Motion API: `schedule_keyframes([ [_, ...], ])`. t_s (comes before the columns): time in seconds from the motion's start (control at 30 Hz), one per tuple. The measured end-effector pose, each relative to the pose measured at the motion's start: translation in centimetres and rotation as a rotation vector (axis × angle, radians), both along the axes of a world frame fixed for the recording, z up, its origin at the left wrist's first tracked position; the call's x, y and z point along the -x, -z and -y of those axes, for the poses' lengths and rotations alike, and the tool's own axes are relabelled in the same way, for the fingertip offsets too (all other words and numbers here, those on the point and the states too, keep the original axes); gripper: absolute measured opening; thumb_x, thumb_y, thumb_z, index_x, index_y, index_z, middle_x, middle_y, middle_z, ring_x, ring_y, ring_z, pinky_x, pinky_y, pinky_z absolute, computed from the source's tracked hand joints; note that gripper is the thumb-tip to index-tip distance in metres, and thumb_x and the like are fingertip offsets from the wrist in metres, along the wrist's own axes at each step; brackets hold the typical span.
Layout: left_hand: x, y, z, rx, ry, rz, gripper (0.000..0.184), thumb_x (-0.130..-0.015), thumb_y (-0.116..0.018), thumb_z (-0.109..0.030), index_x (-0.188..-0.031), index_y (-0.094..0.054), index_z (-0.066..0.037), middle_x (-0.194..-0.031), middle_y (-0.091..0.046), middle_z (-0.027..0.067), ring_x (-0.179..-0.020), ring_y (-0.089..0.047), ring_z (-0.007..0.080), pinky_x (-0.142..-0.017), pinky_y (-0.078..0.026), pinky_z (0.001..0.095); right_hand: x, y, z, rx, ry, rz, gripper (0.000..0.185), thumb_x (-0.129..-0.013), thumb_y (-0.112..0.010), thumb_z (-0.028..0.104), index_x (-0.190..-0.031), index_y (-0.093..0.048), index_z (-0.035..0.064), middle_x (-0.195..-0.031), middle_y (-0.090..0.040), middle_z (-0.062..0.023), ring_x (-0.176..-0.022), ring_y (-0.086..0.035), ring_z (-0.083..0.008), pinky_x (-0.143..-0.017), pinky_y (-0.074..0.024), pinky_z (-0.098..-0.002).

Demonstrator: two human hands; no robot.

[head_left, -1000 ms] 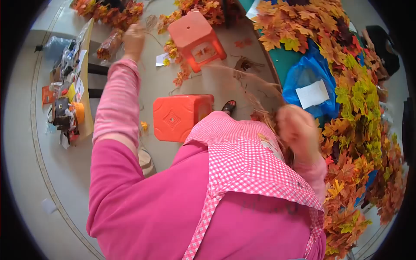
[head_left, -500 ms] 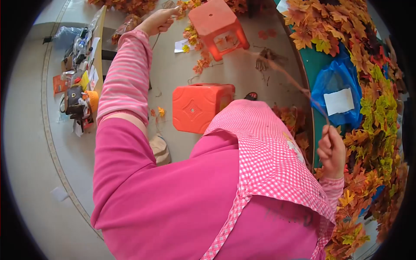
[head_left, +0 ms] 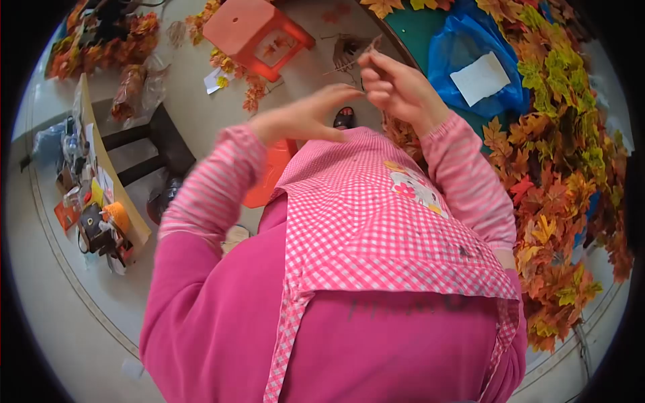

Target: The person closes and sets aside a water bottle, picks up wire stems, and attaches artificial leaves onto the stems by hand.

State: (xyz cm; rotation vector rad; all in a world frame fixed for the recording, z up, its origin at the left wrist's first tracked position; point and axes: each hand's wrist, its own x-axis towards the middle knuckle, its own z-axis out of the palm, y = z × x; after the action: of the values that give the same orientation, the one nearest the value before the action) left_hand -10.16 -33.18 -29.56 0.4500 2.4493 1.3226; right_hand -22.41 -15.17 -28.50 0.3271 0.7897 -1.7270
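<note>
Nearest, a checked apron point(head_left: 390, 242) lies over the person's pink top point(head_left: 336, 356), with striped sleeves point(head_left: 215, 178) along both forearms. Just beyond, the right hand point(head_left: 400, 91) is raised in front of the body, thumb and forefinger pinching a thin brown cord point(head_left: 374, 46), the other fingers curled toward the palm. A short piece of cord stands up past the fingertips; another thin strand shows to their left, though whether it belongs to the same piece cannot be told. The left hand point(head_left: 299, 119) is slightly blurred, its fingers stretched out and its thumb held apart. Its fingertips come close to the right hand; whether they touch it is unclear.

Below the hands, a red stool point(head_left: 275, 168) is partly hidden by the left arm, and a sandalled foot point(head_left: 344, 117) rests on the floor. Farther off stands a second stool point(head_left: 245, 30), with a leaf garland point(head_left: 254, 94) beside it and a tangle of strings point(head_left: 347, 48) on the floor. To the right, a green table point(head_left: 411, 37) bears a blue bag point(head_left: 445, 57), white paper point(head_left: 480, 77) and heaped leaves point(head_left: 564, 94). Far left are a cluttered table point(head_left: 134, 218) and a clear bag of leaves point(head_left: 131, 91).
</note>
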Motion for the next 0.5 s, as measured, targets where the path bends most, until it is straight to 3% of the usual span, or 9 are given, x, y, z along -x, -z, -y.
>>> schedule_keyframes([
  [0.03, -0.1, 1.0, -1.8, -0.066, 0.001, -0.004, 0.062, -0.086, -0.067, -0.023, -0.138, -0.039, -0.005, -0.125, -0.057, 0.0090, -0.117, -0.051, 0.0185, -0.101, -0.039, 0.0305, 0.5, 0.7, 1.2, 0.068, 0.001, 0.021, 0.024, -0.099, -0.047, 0.027, -0.101, -0.055, 0.0047, -0.073, -0.045, 0.0014, -0.053, -0.034, -0.0042, -0.047, -0.0329, -0.0173],
  [0.1, 0.1, 2.6, -4.2, -0.359, -0.067, 0.232, 0.050, -0.091, -0.061, -0.022, -0.134, -0.044, -0.004, -0.124, -0.057, 0.0079, -0.117, -0.051, 0.0181, -0.100, -0.040, 0.0306, 1.5, 1.9, 2.6, 0.195, 0.002, 0.057, 0.026, -0.099, -0.048, 0.028, -0.103, -0.055, 0.0030, -0.078, -0.050, -0.0003, -0.057, -0.042, -0.0049, -0.050, -0.0389, -0.0172],
  [0.2, 0.2, 1.4, -4.2, -0.627, -0.216, 0.478, 0.037, -0.097, -0.052, -0.022, -0.128, -0.049, -0.002, -0.122, -0.058, 0.0064, -0.114, -0.053, 0.0156, -0.098, -0.042, 0.0311, 2.0, 1.4, 3.9, 0.033, -0.056, -0.257, 0.035, -0.099, -0.047, 0.034, -0.108, -0.056, 0.0016, -0.090, -0.058, -0.0053, -0.073, -0.057, -0.0108, -0.063, -0.0484, -0.0210],
  [0.3, 0.0, 0.7, -2.2, -0.873, -0.435, 0.459, 0.030, -0.099, -0.045, -0.019, -0.120, -0.055, 0.000, -0.116, -0.061, 0.0101, -0.109, -0.058, 0.0186, -0.093, -0.046, 0.0326, 1.6, 3.0, 3.4, -0.262, -0.140, -0.471, 0.044, -0.097, -0.046, 0.043, -0.109, -0.057, 0.0018, -0.099, -0.061, -0.0089, -0.090, -0.061, -0.0175, -0.078, -0.0512, -0.0290],
  [0.37, -0.1, 0.5, -1.3, -1.147, -0.641, 0.511, 0.025, -0.098, -0.047, -0.013, -0.117, -0.056, 0.000, -0.114, -0.061, 0.0133, -0.104, -0.061, 0.0215, -0.090, -0.050, 0.0322, 0.3, 3.9, 2.1, -0.127, -0.269, -0.350, 0.051, -0.097, -0.042, 0.048, -0.118, -0.055, 0.0032, -0.103, -0.062, -0.0082, -0.092, -0.060, -0.0181, -0.085, -0.0485, -0.0341],
  [0.4, -0.3, 0.5, -1.1, -1.235, -0.651, 0.477, 0.031, -0.097, -0.045, -0.014, -0.124, -0.052, -0.001, -0.115, -0.060, 0.0164, -0.107, -0.060, 0.0277, -0.093, -0.049, 0.0369, -0.9, 3.6, 1.7, -0.092, -0.262, -0.285, 0.051, -0.097, -0.042, 0.048, -0.120, -0.054, 0.0038, -0.105, -0.062, -0.0080, -0.093, -0.061, -0.0183, -0.086, -0.0483, -0.0346],
  [0.5, 0.0, -0.4, -0.6, -1.487, -0.528, 0.607, 0.041, -0.094, -0.044, -0.018, -0.131, -0.045, 0.001, -0.117, -0.059, 0.0184, -0.111, -0.058, 0.0283, -0.097, -0.046, 0.0384, -2.3, 4.3, 1.0, -0.099, -0.258, -0.257, 0.049, -0.098, -0.040, 0.048, -0.119, -0.056, 0.0063, -0.103, -0.062, -0.0045, -0.091, -0.060, -0.0158, -0.083, -0.0489, -0.0339],
])
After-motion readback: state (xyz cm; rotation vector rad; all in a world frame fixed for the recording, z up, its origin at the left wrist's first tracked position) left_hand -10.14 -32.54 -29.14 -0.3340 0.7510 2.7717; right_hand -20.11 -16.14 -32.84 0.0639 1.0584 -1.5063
